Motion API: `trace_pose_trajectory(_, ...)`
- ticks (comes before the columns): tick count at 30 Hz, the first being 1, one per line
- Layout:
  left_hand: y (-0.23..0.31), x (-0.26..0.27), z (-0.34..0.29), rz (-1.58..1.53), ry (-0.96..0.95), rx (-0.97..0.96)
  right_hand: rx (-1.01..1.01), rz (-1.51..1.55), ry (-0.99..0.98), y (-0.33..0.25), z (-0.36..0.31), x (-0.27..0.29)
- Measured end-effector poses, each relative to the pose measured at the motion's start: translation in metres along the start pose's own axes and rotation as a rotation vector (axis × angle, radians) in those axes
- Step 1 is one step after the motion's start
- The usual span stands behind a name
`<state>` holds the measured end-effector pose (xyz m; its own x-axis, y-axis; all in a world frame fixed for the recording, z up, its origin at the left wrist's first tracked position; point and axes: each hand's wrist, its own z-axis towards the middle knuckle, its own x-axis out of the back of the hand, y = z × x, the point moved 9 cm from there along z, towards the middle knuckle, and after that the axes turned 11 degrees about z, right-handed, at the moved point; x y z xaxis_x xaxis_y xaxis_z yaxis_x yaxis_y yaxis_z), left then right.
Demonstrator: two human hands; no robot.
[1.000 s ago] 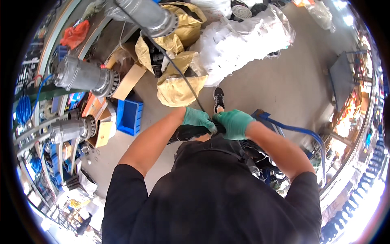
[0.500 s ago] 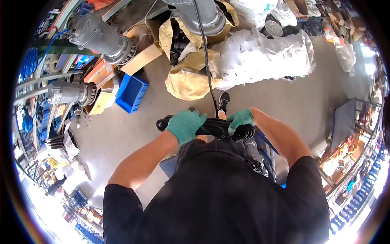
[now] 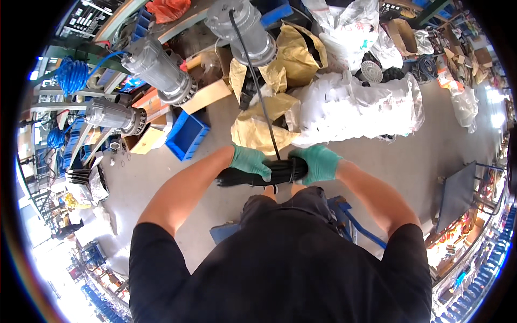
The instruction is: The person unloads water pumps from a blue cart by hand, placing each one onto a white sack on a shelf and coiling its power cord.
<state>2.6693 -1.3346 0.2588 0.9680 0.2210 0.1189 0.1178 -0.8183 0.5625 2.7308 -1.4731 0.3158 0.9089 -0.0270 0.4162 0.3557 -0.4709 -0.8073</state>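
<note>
Both my hands, in green gloves, grip a bundled coil of black cable (image 3: 280, 172) held level in front of my waist. My left hand (image 3: 251, 161) wraps the bundle near its middle, thumb on the near side. Round the right end closes my right hand (image 3: 316, 163), its fingers partly hidden behind the coil. From the bundle a single black cable runs up and away to the top of a grey motor-like pump (image 3: 242, 32), which stands among yellow sacks at the far side.
Yellow woven sacks (image 3: 261, 129) and a large white bag (image 3: 361, 107) lie ahead. At the left are a blue bin (image 3: 187, 136), an open cardboard box and two more grey pumps (image 3: 159, 70). A flat cart (image 3: 455, 196) stands at the right.
The coil has been turned and gathered into a tighter bundle. My right hand has moved left and closed round its end. The view has shifted, showing more of the far side.
</note>
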Motion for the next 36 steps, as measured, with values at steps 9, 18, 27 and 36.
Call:
trace_pose_trajectory(9,0.099,0.054,-0.101,1.058,1.047,0.034,-0.260,1.193,-0.528,0.072,0.000,-0.005)
trace_pose_trajectory(18,0.039,0.082,-0.040,-0.317,0.249,-0.033,0.131,-0.679,0.287,-0.027,-0.030,0.094)
trace_pose_trajectory(27,0.080,0.120,-0.107,0.146,0.660,0.128,-0.114,-0.276,-0.180,0.013,-0.010,0.105)
trace_pose_trajectory(36,0.085,0.135,-0.169,0.679,1.227,0.199,-0.265,0.463,-0.550,0.028,-0.007,0.130)
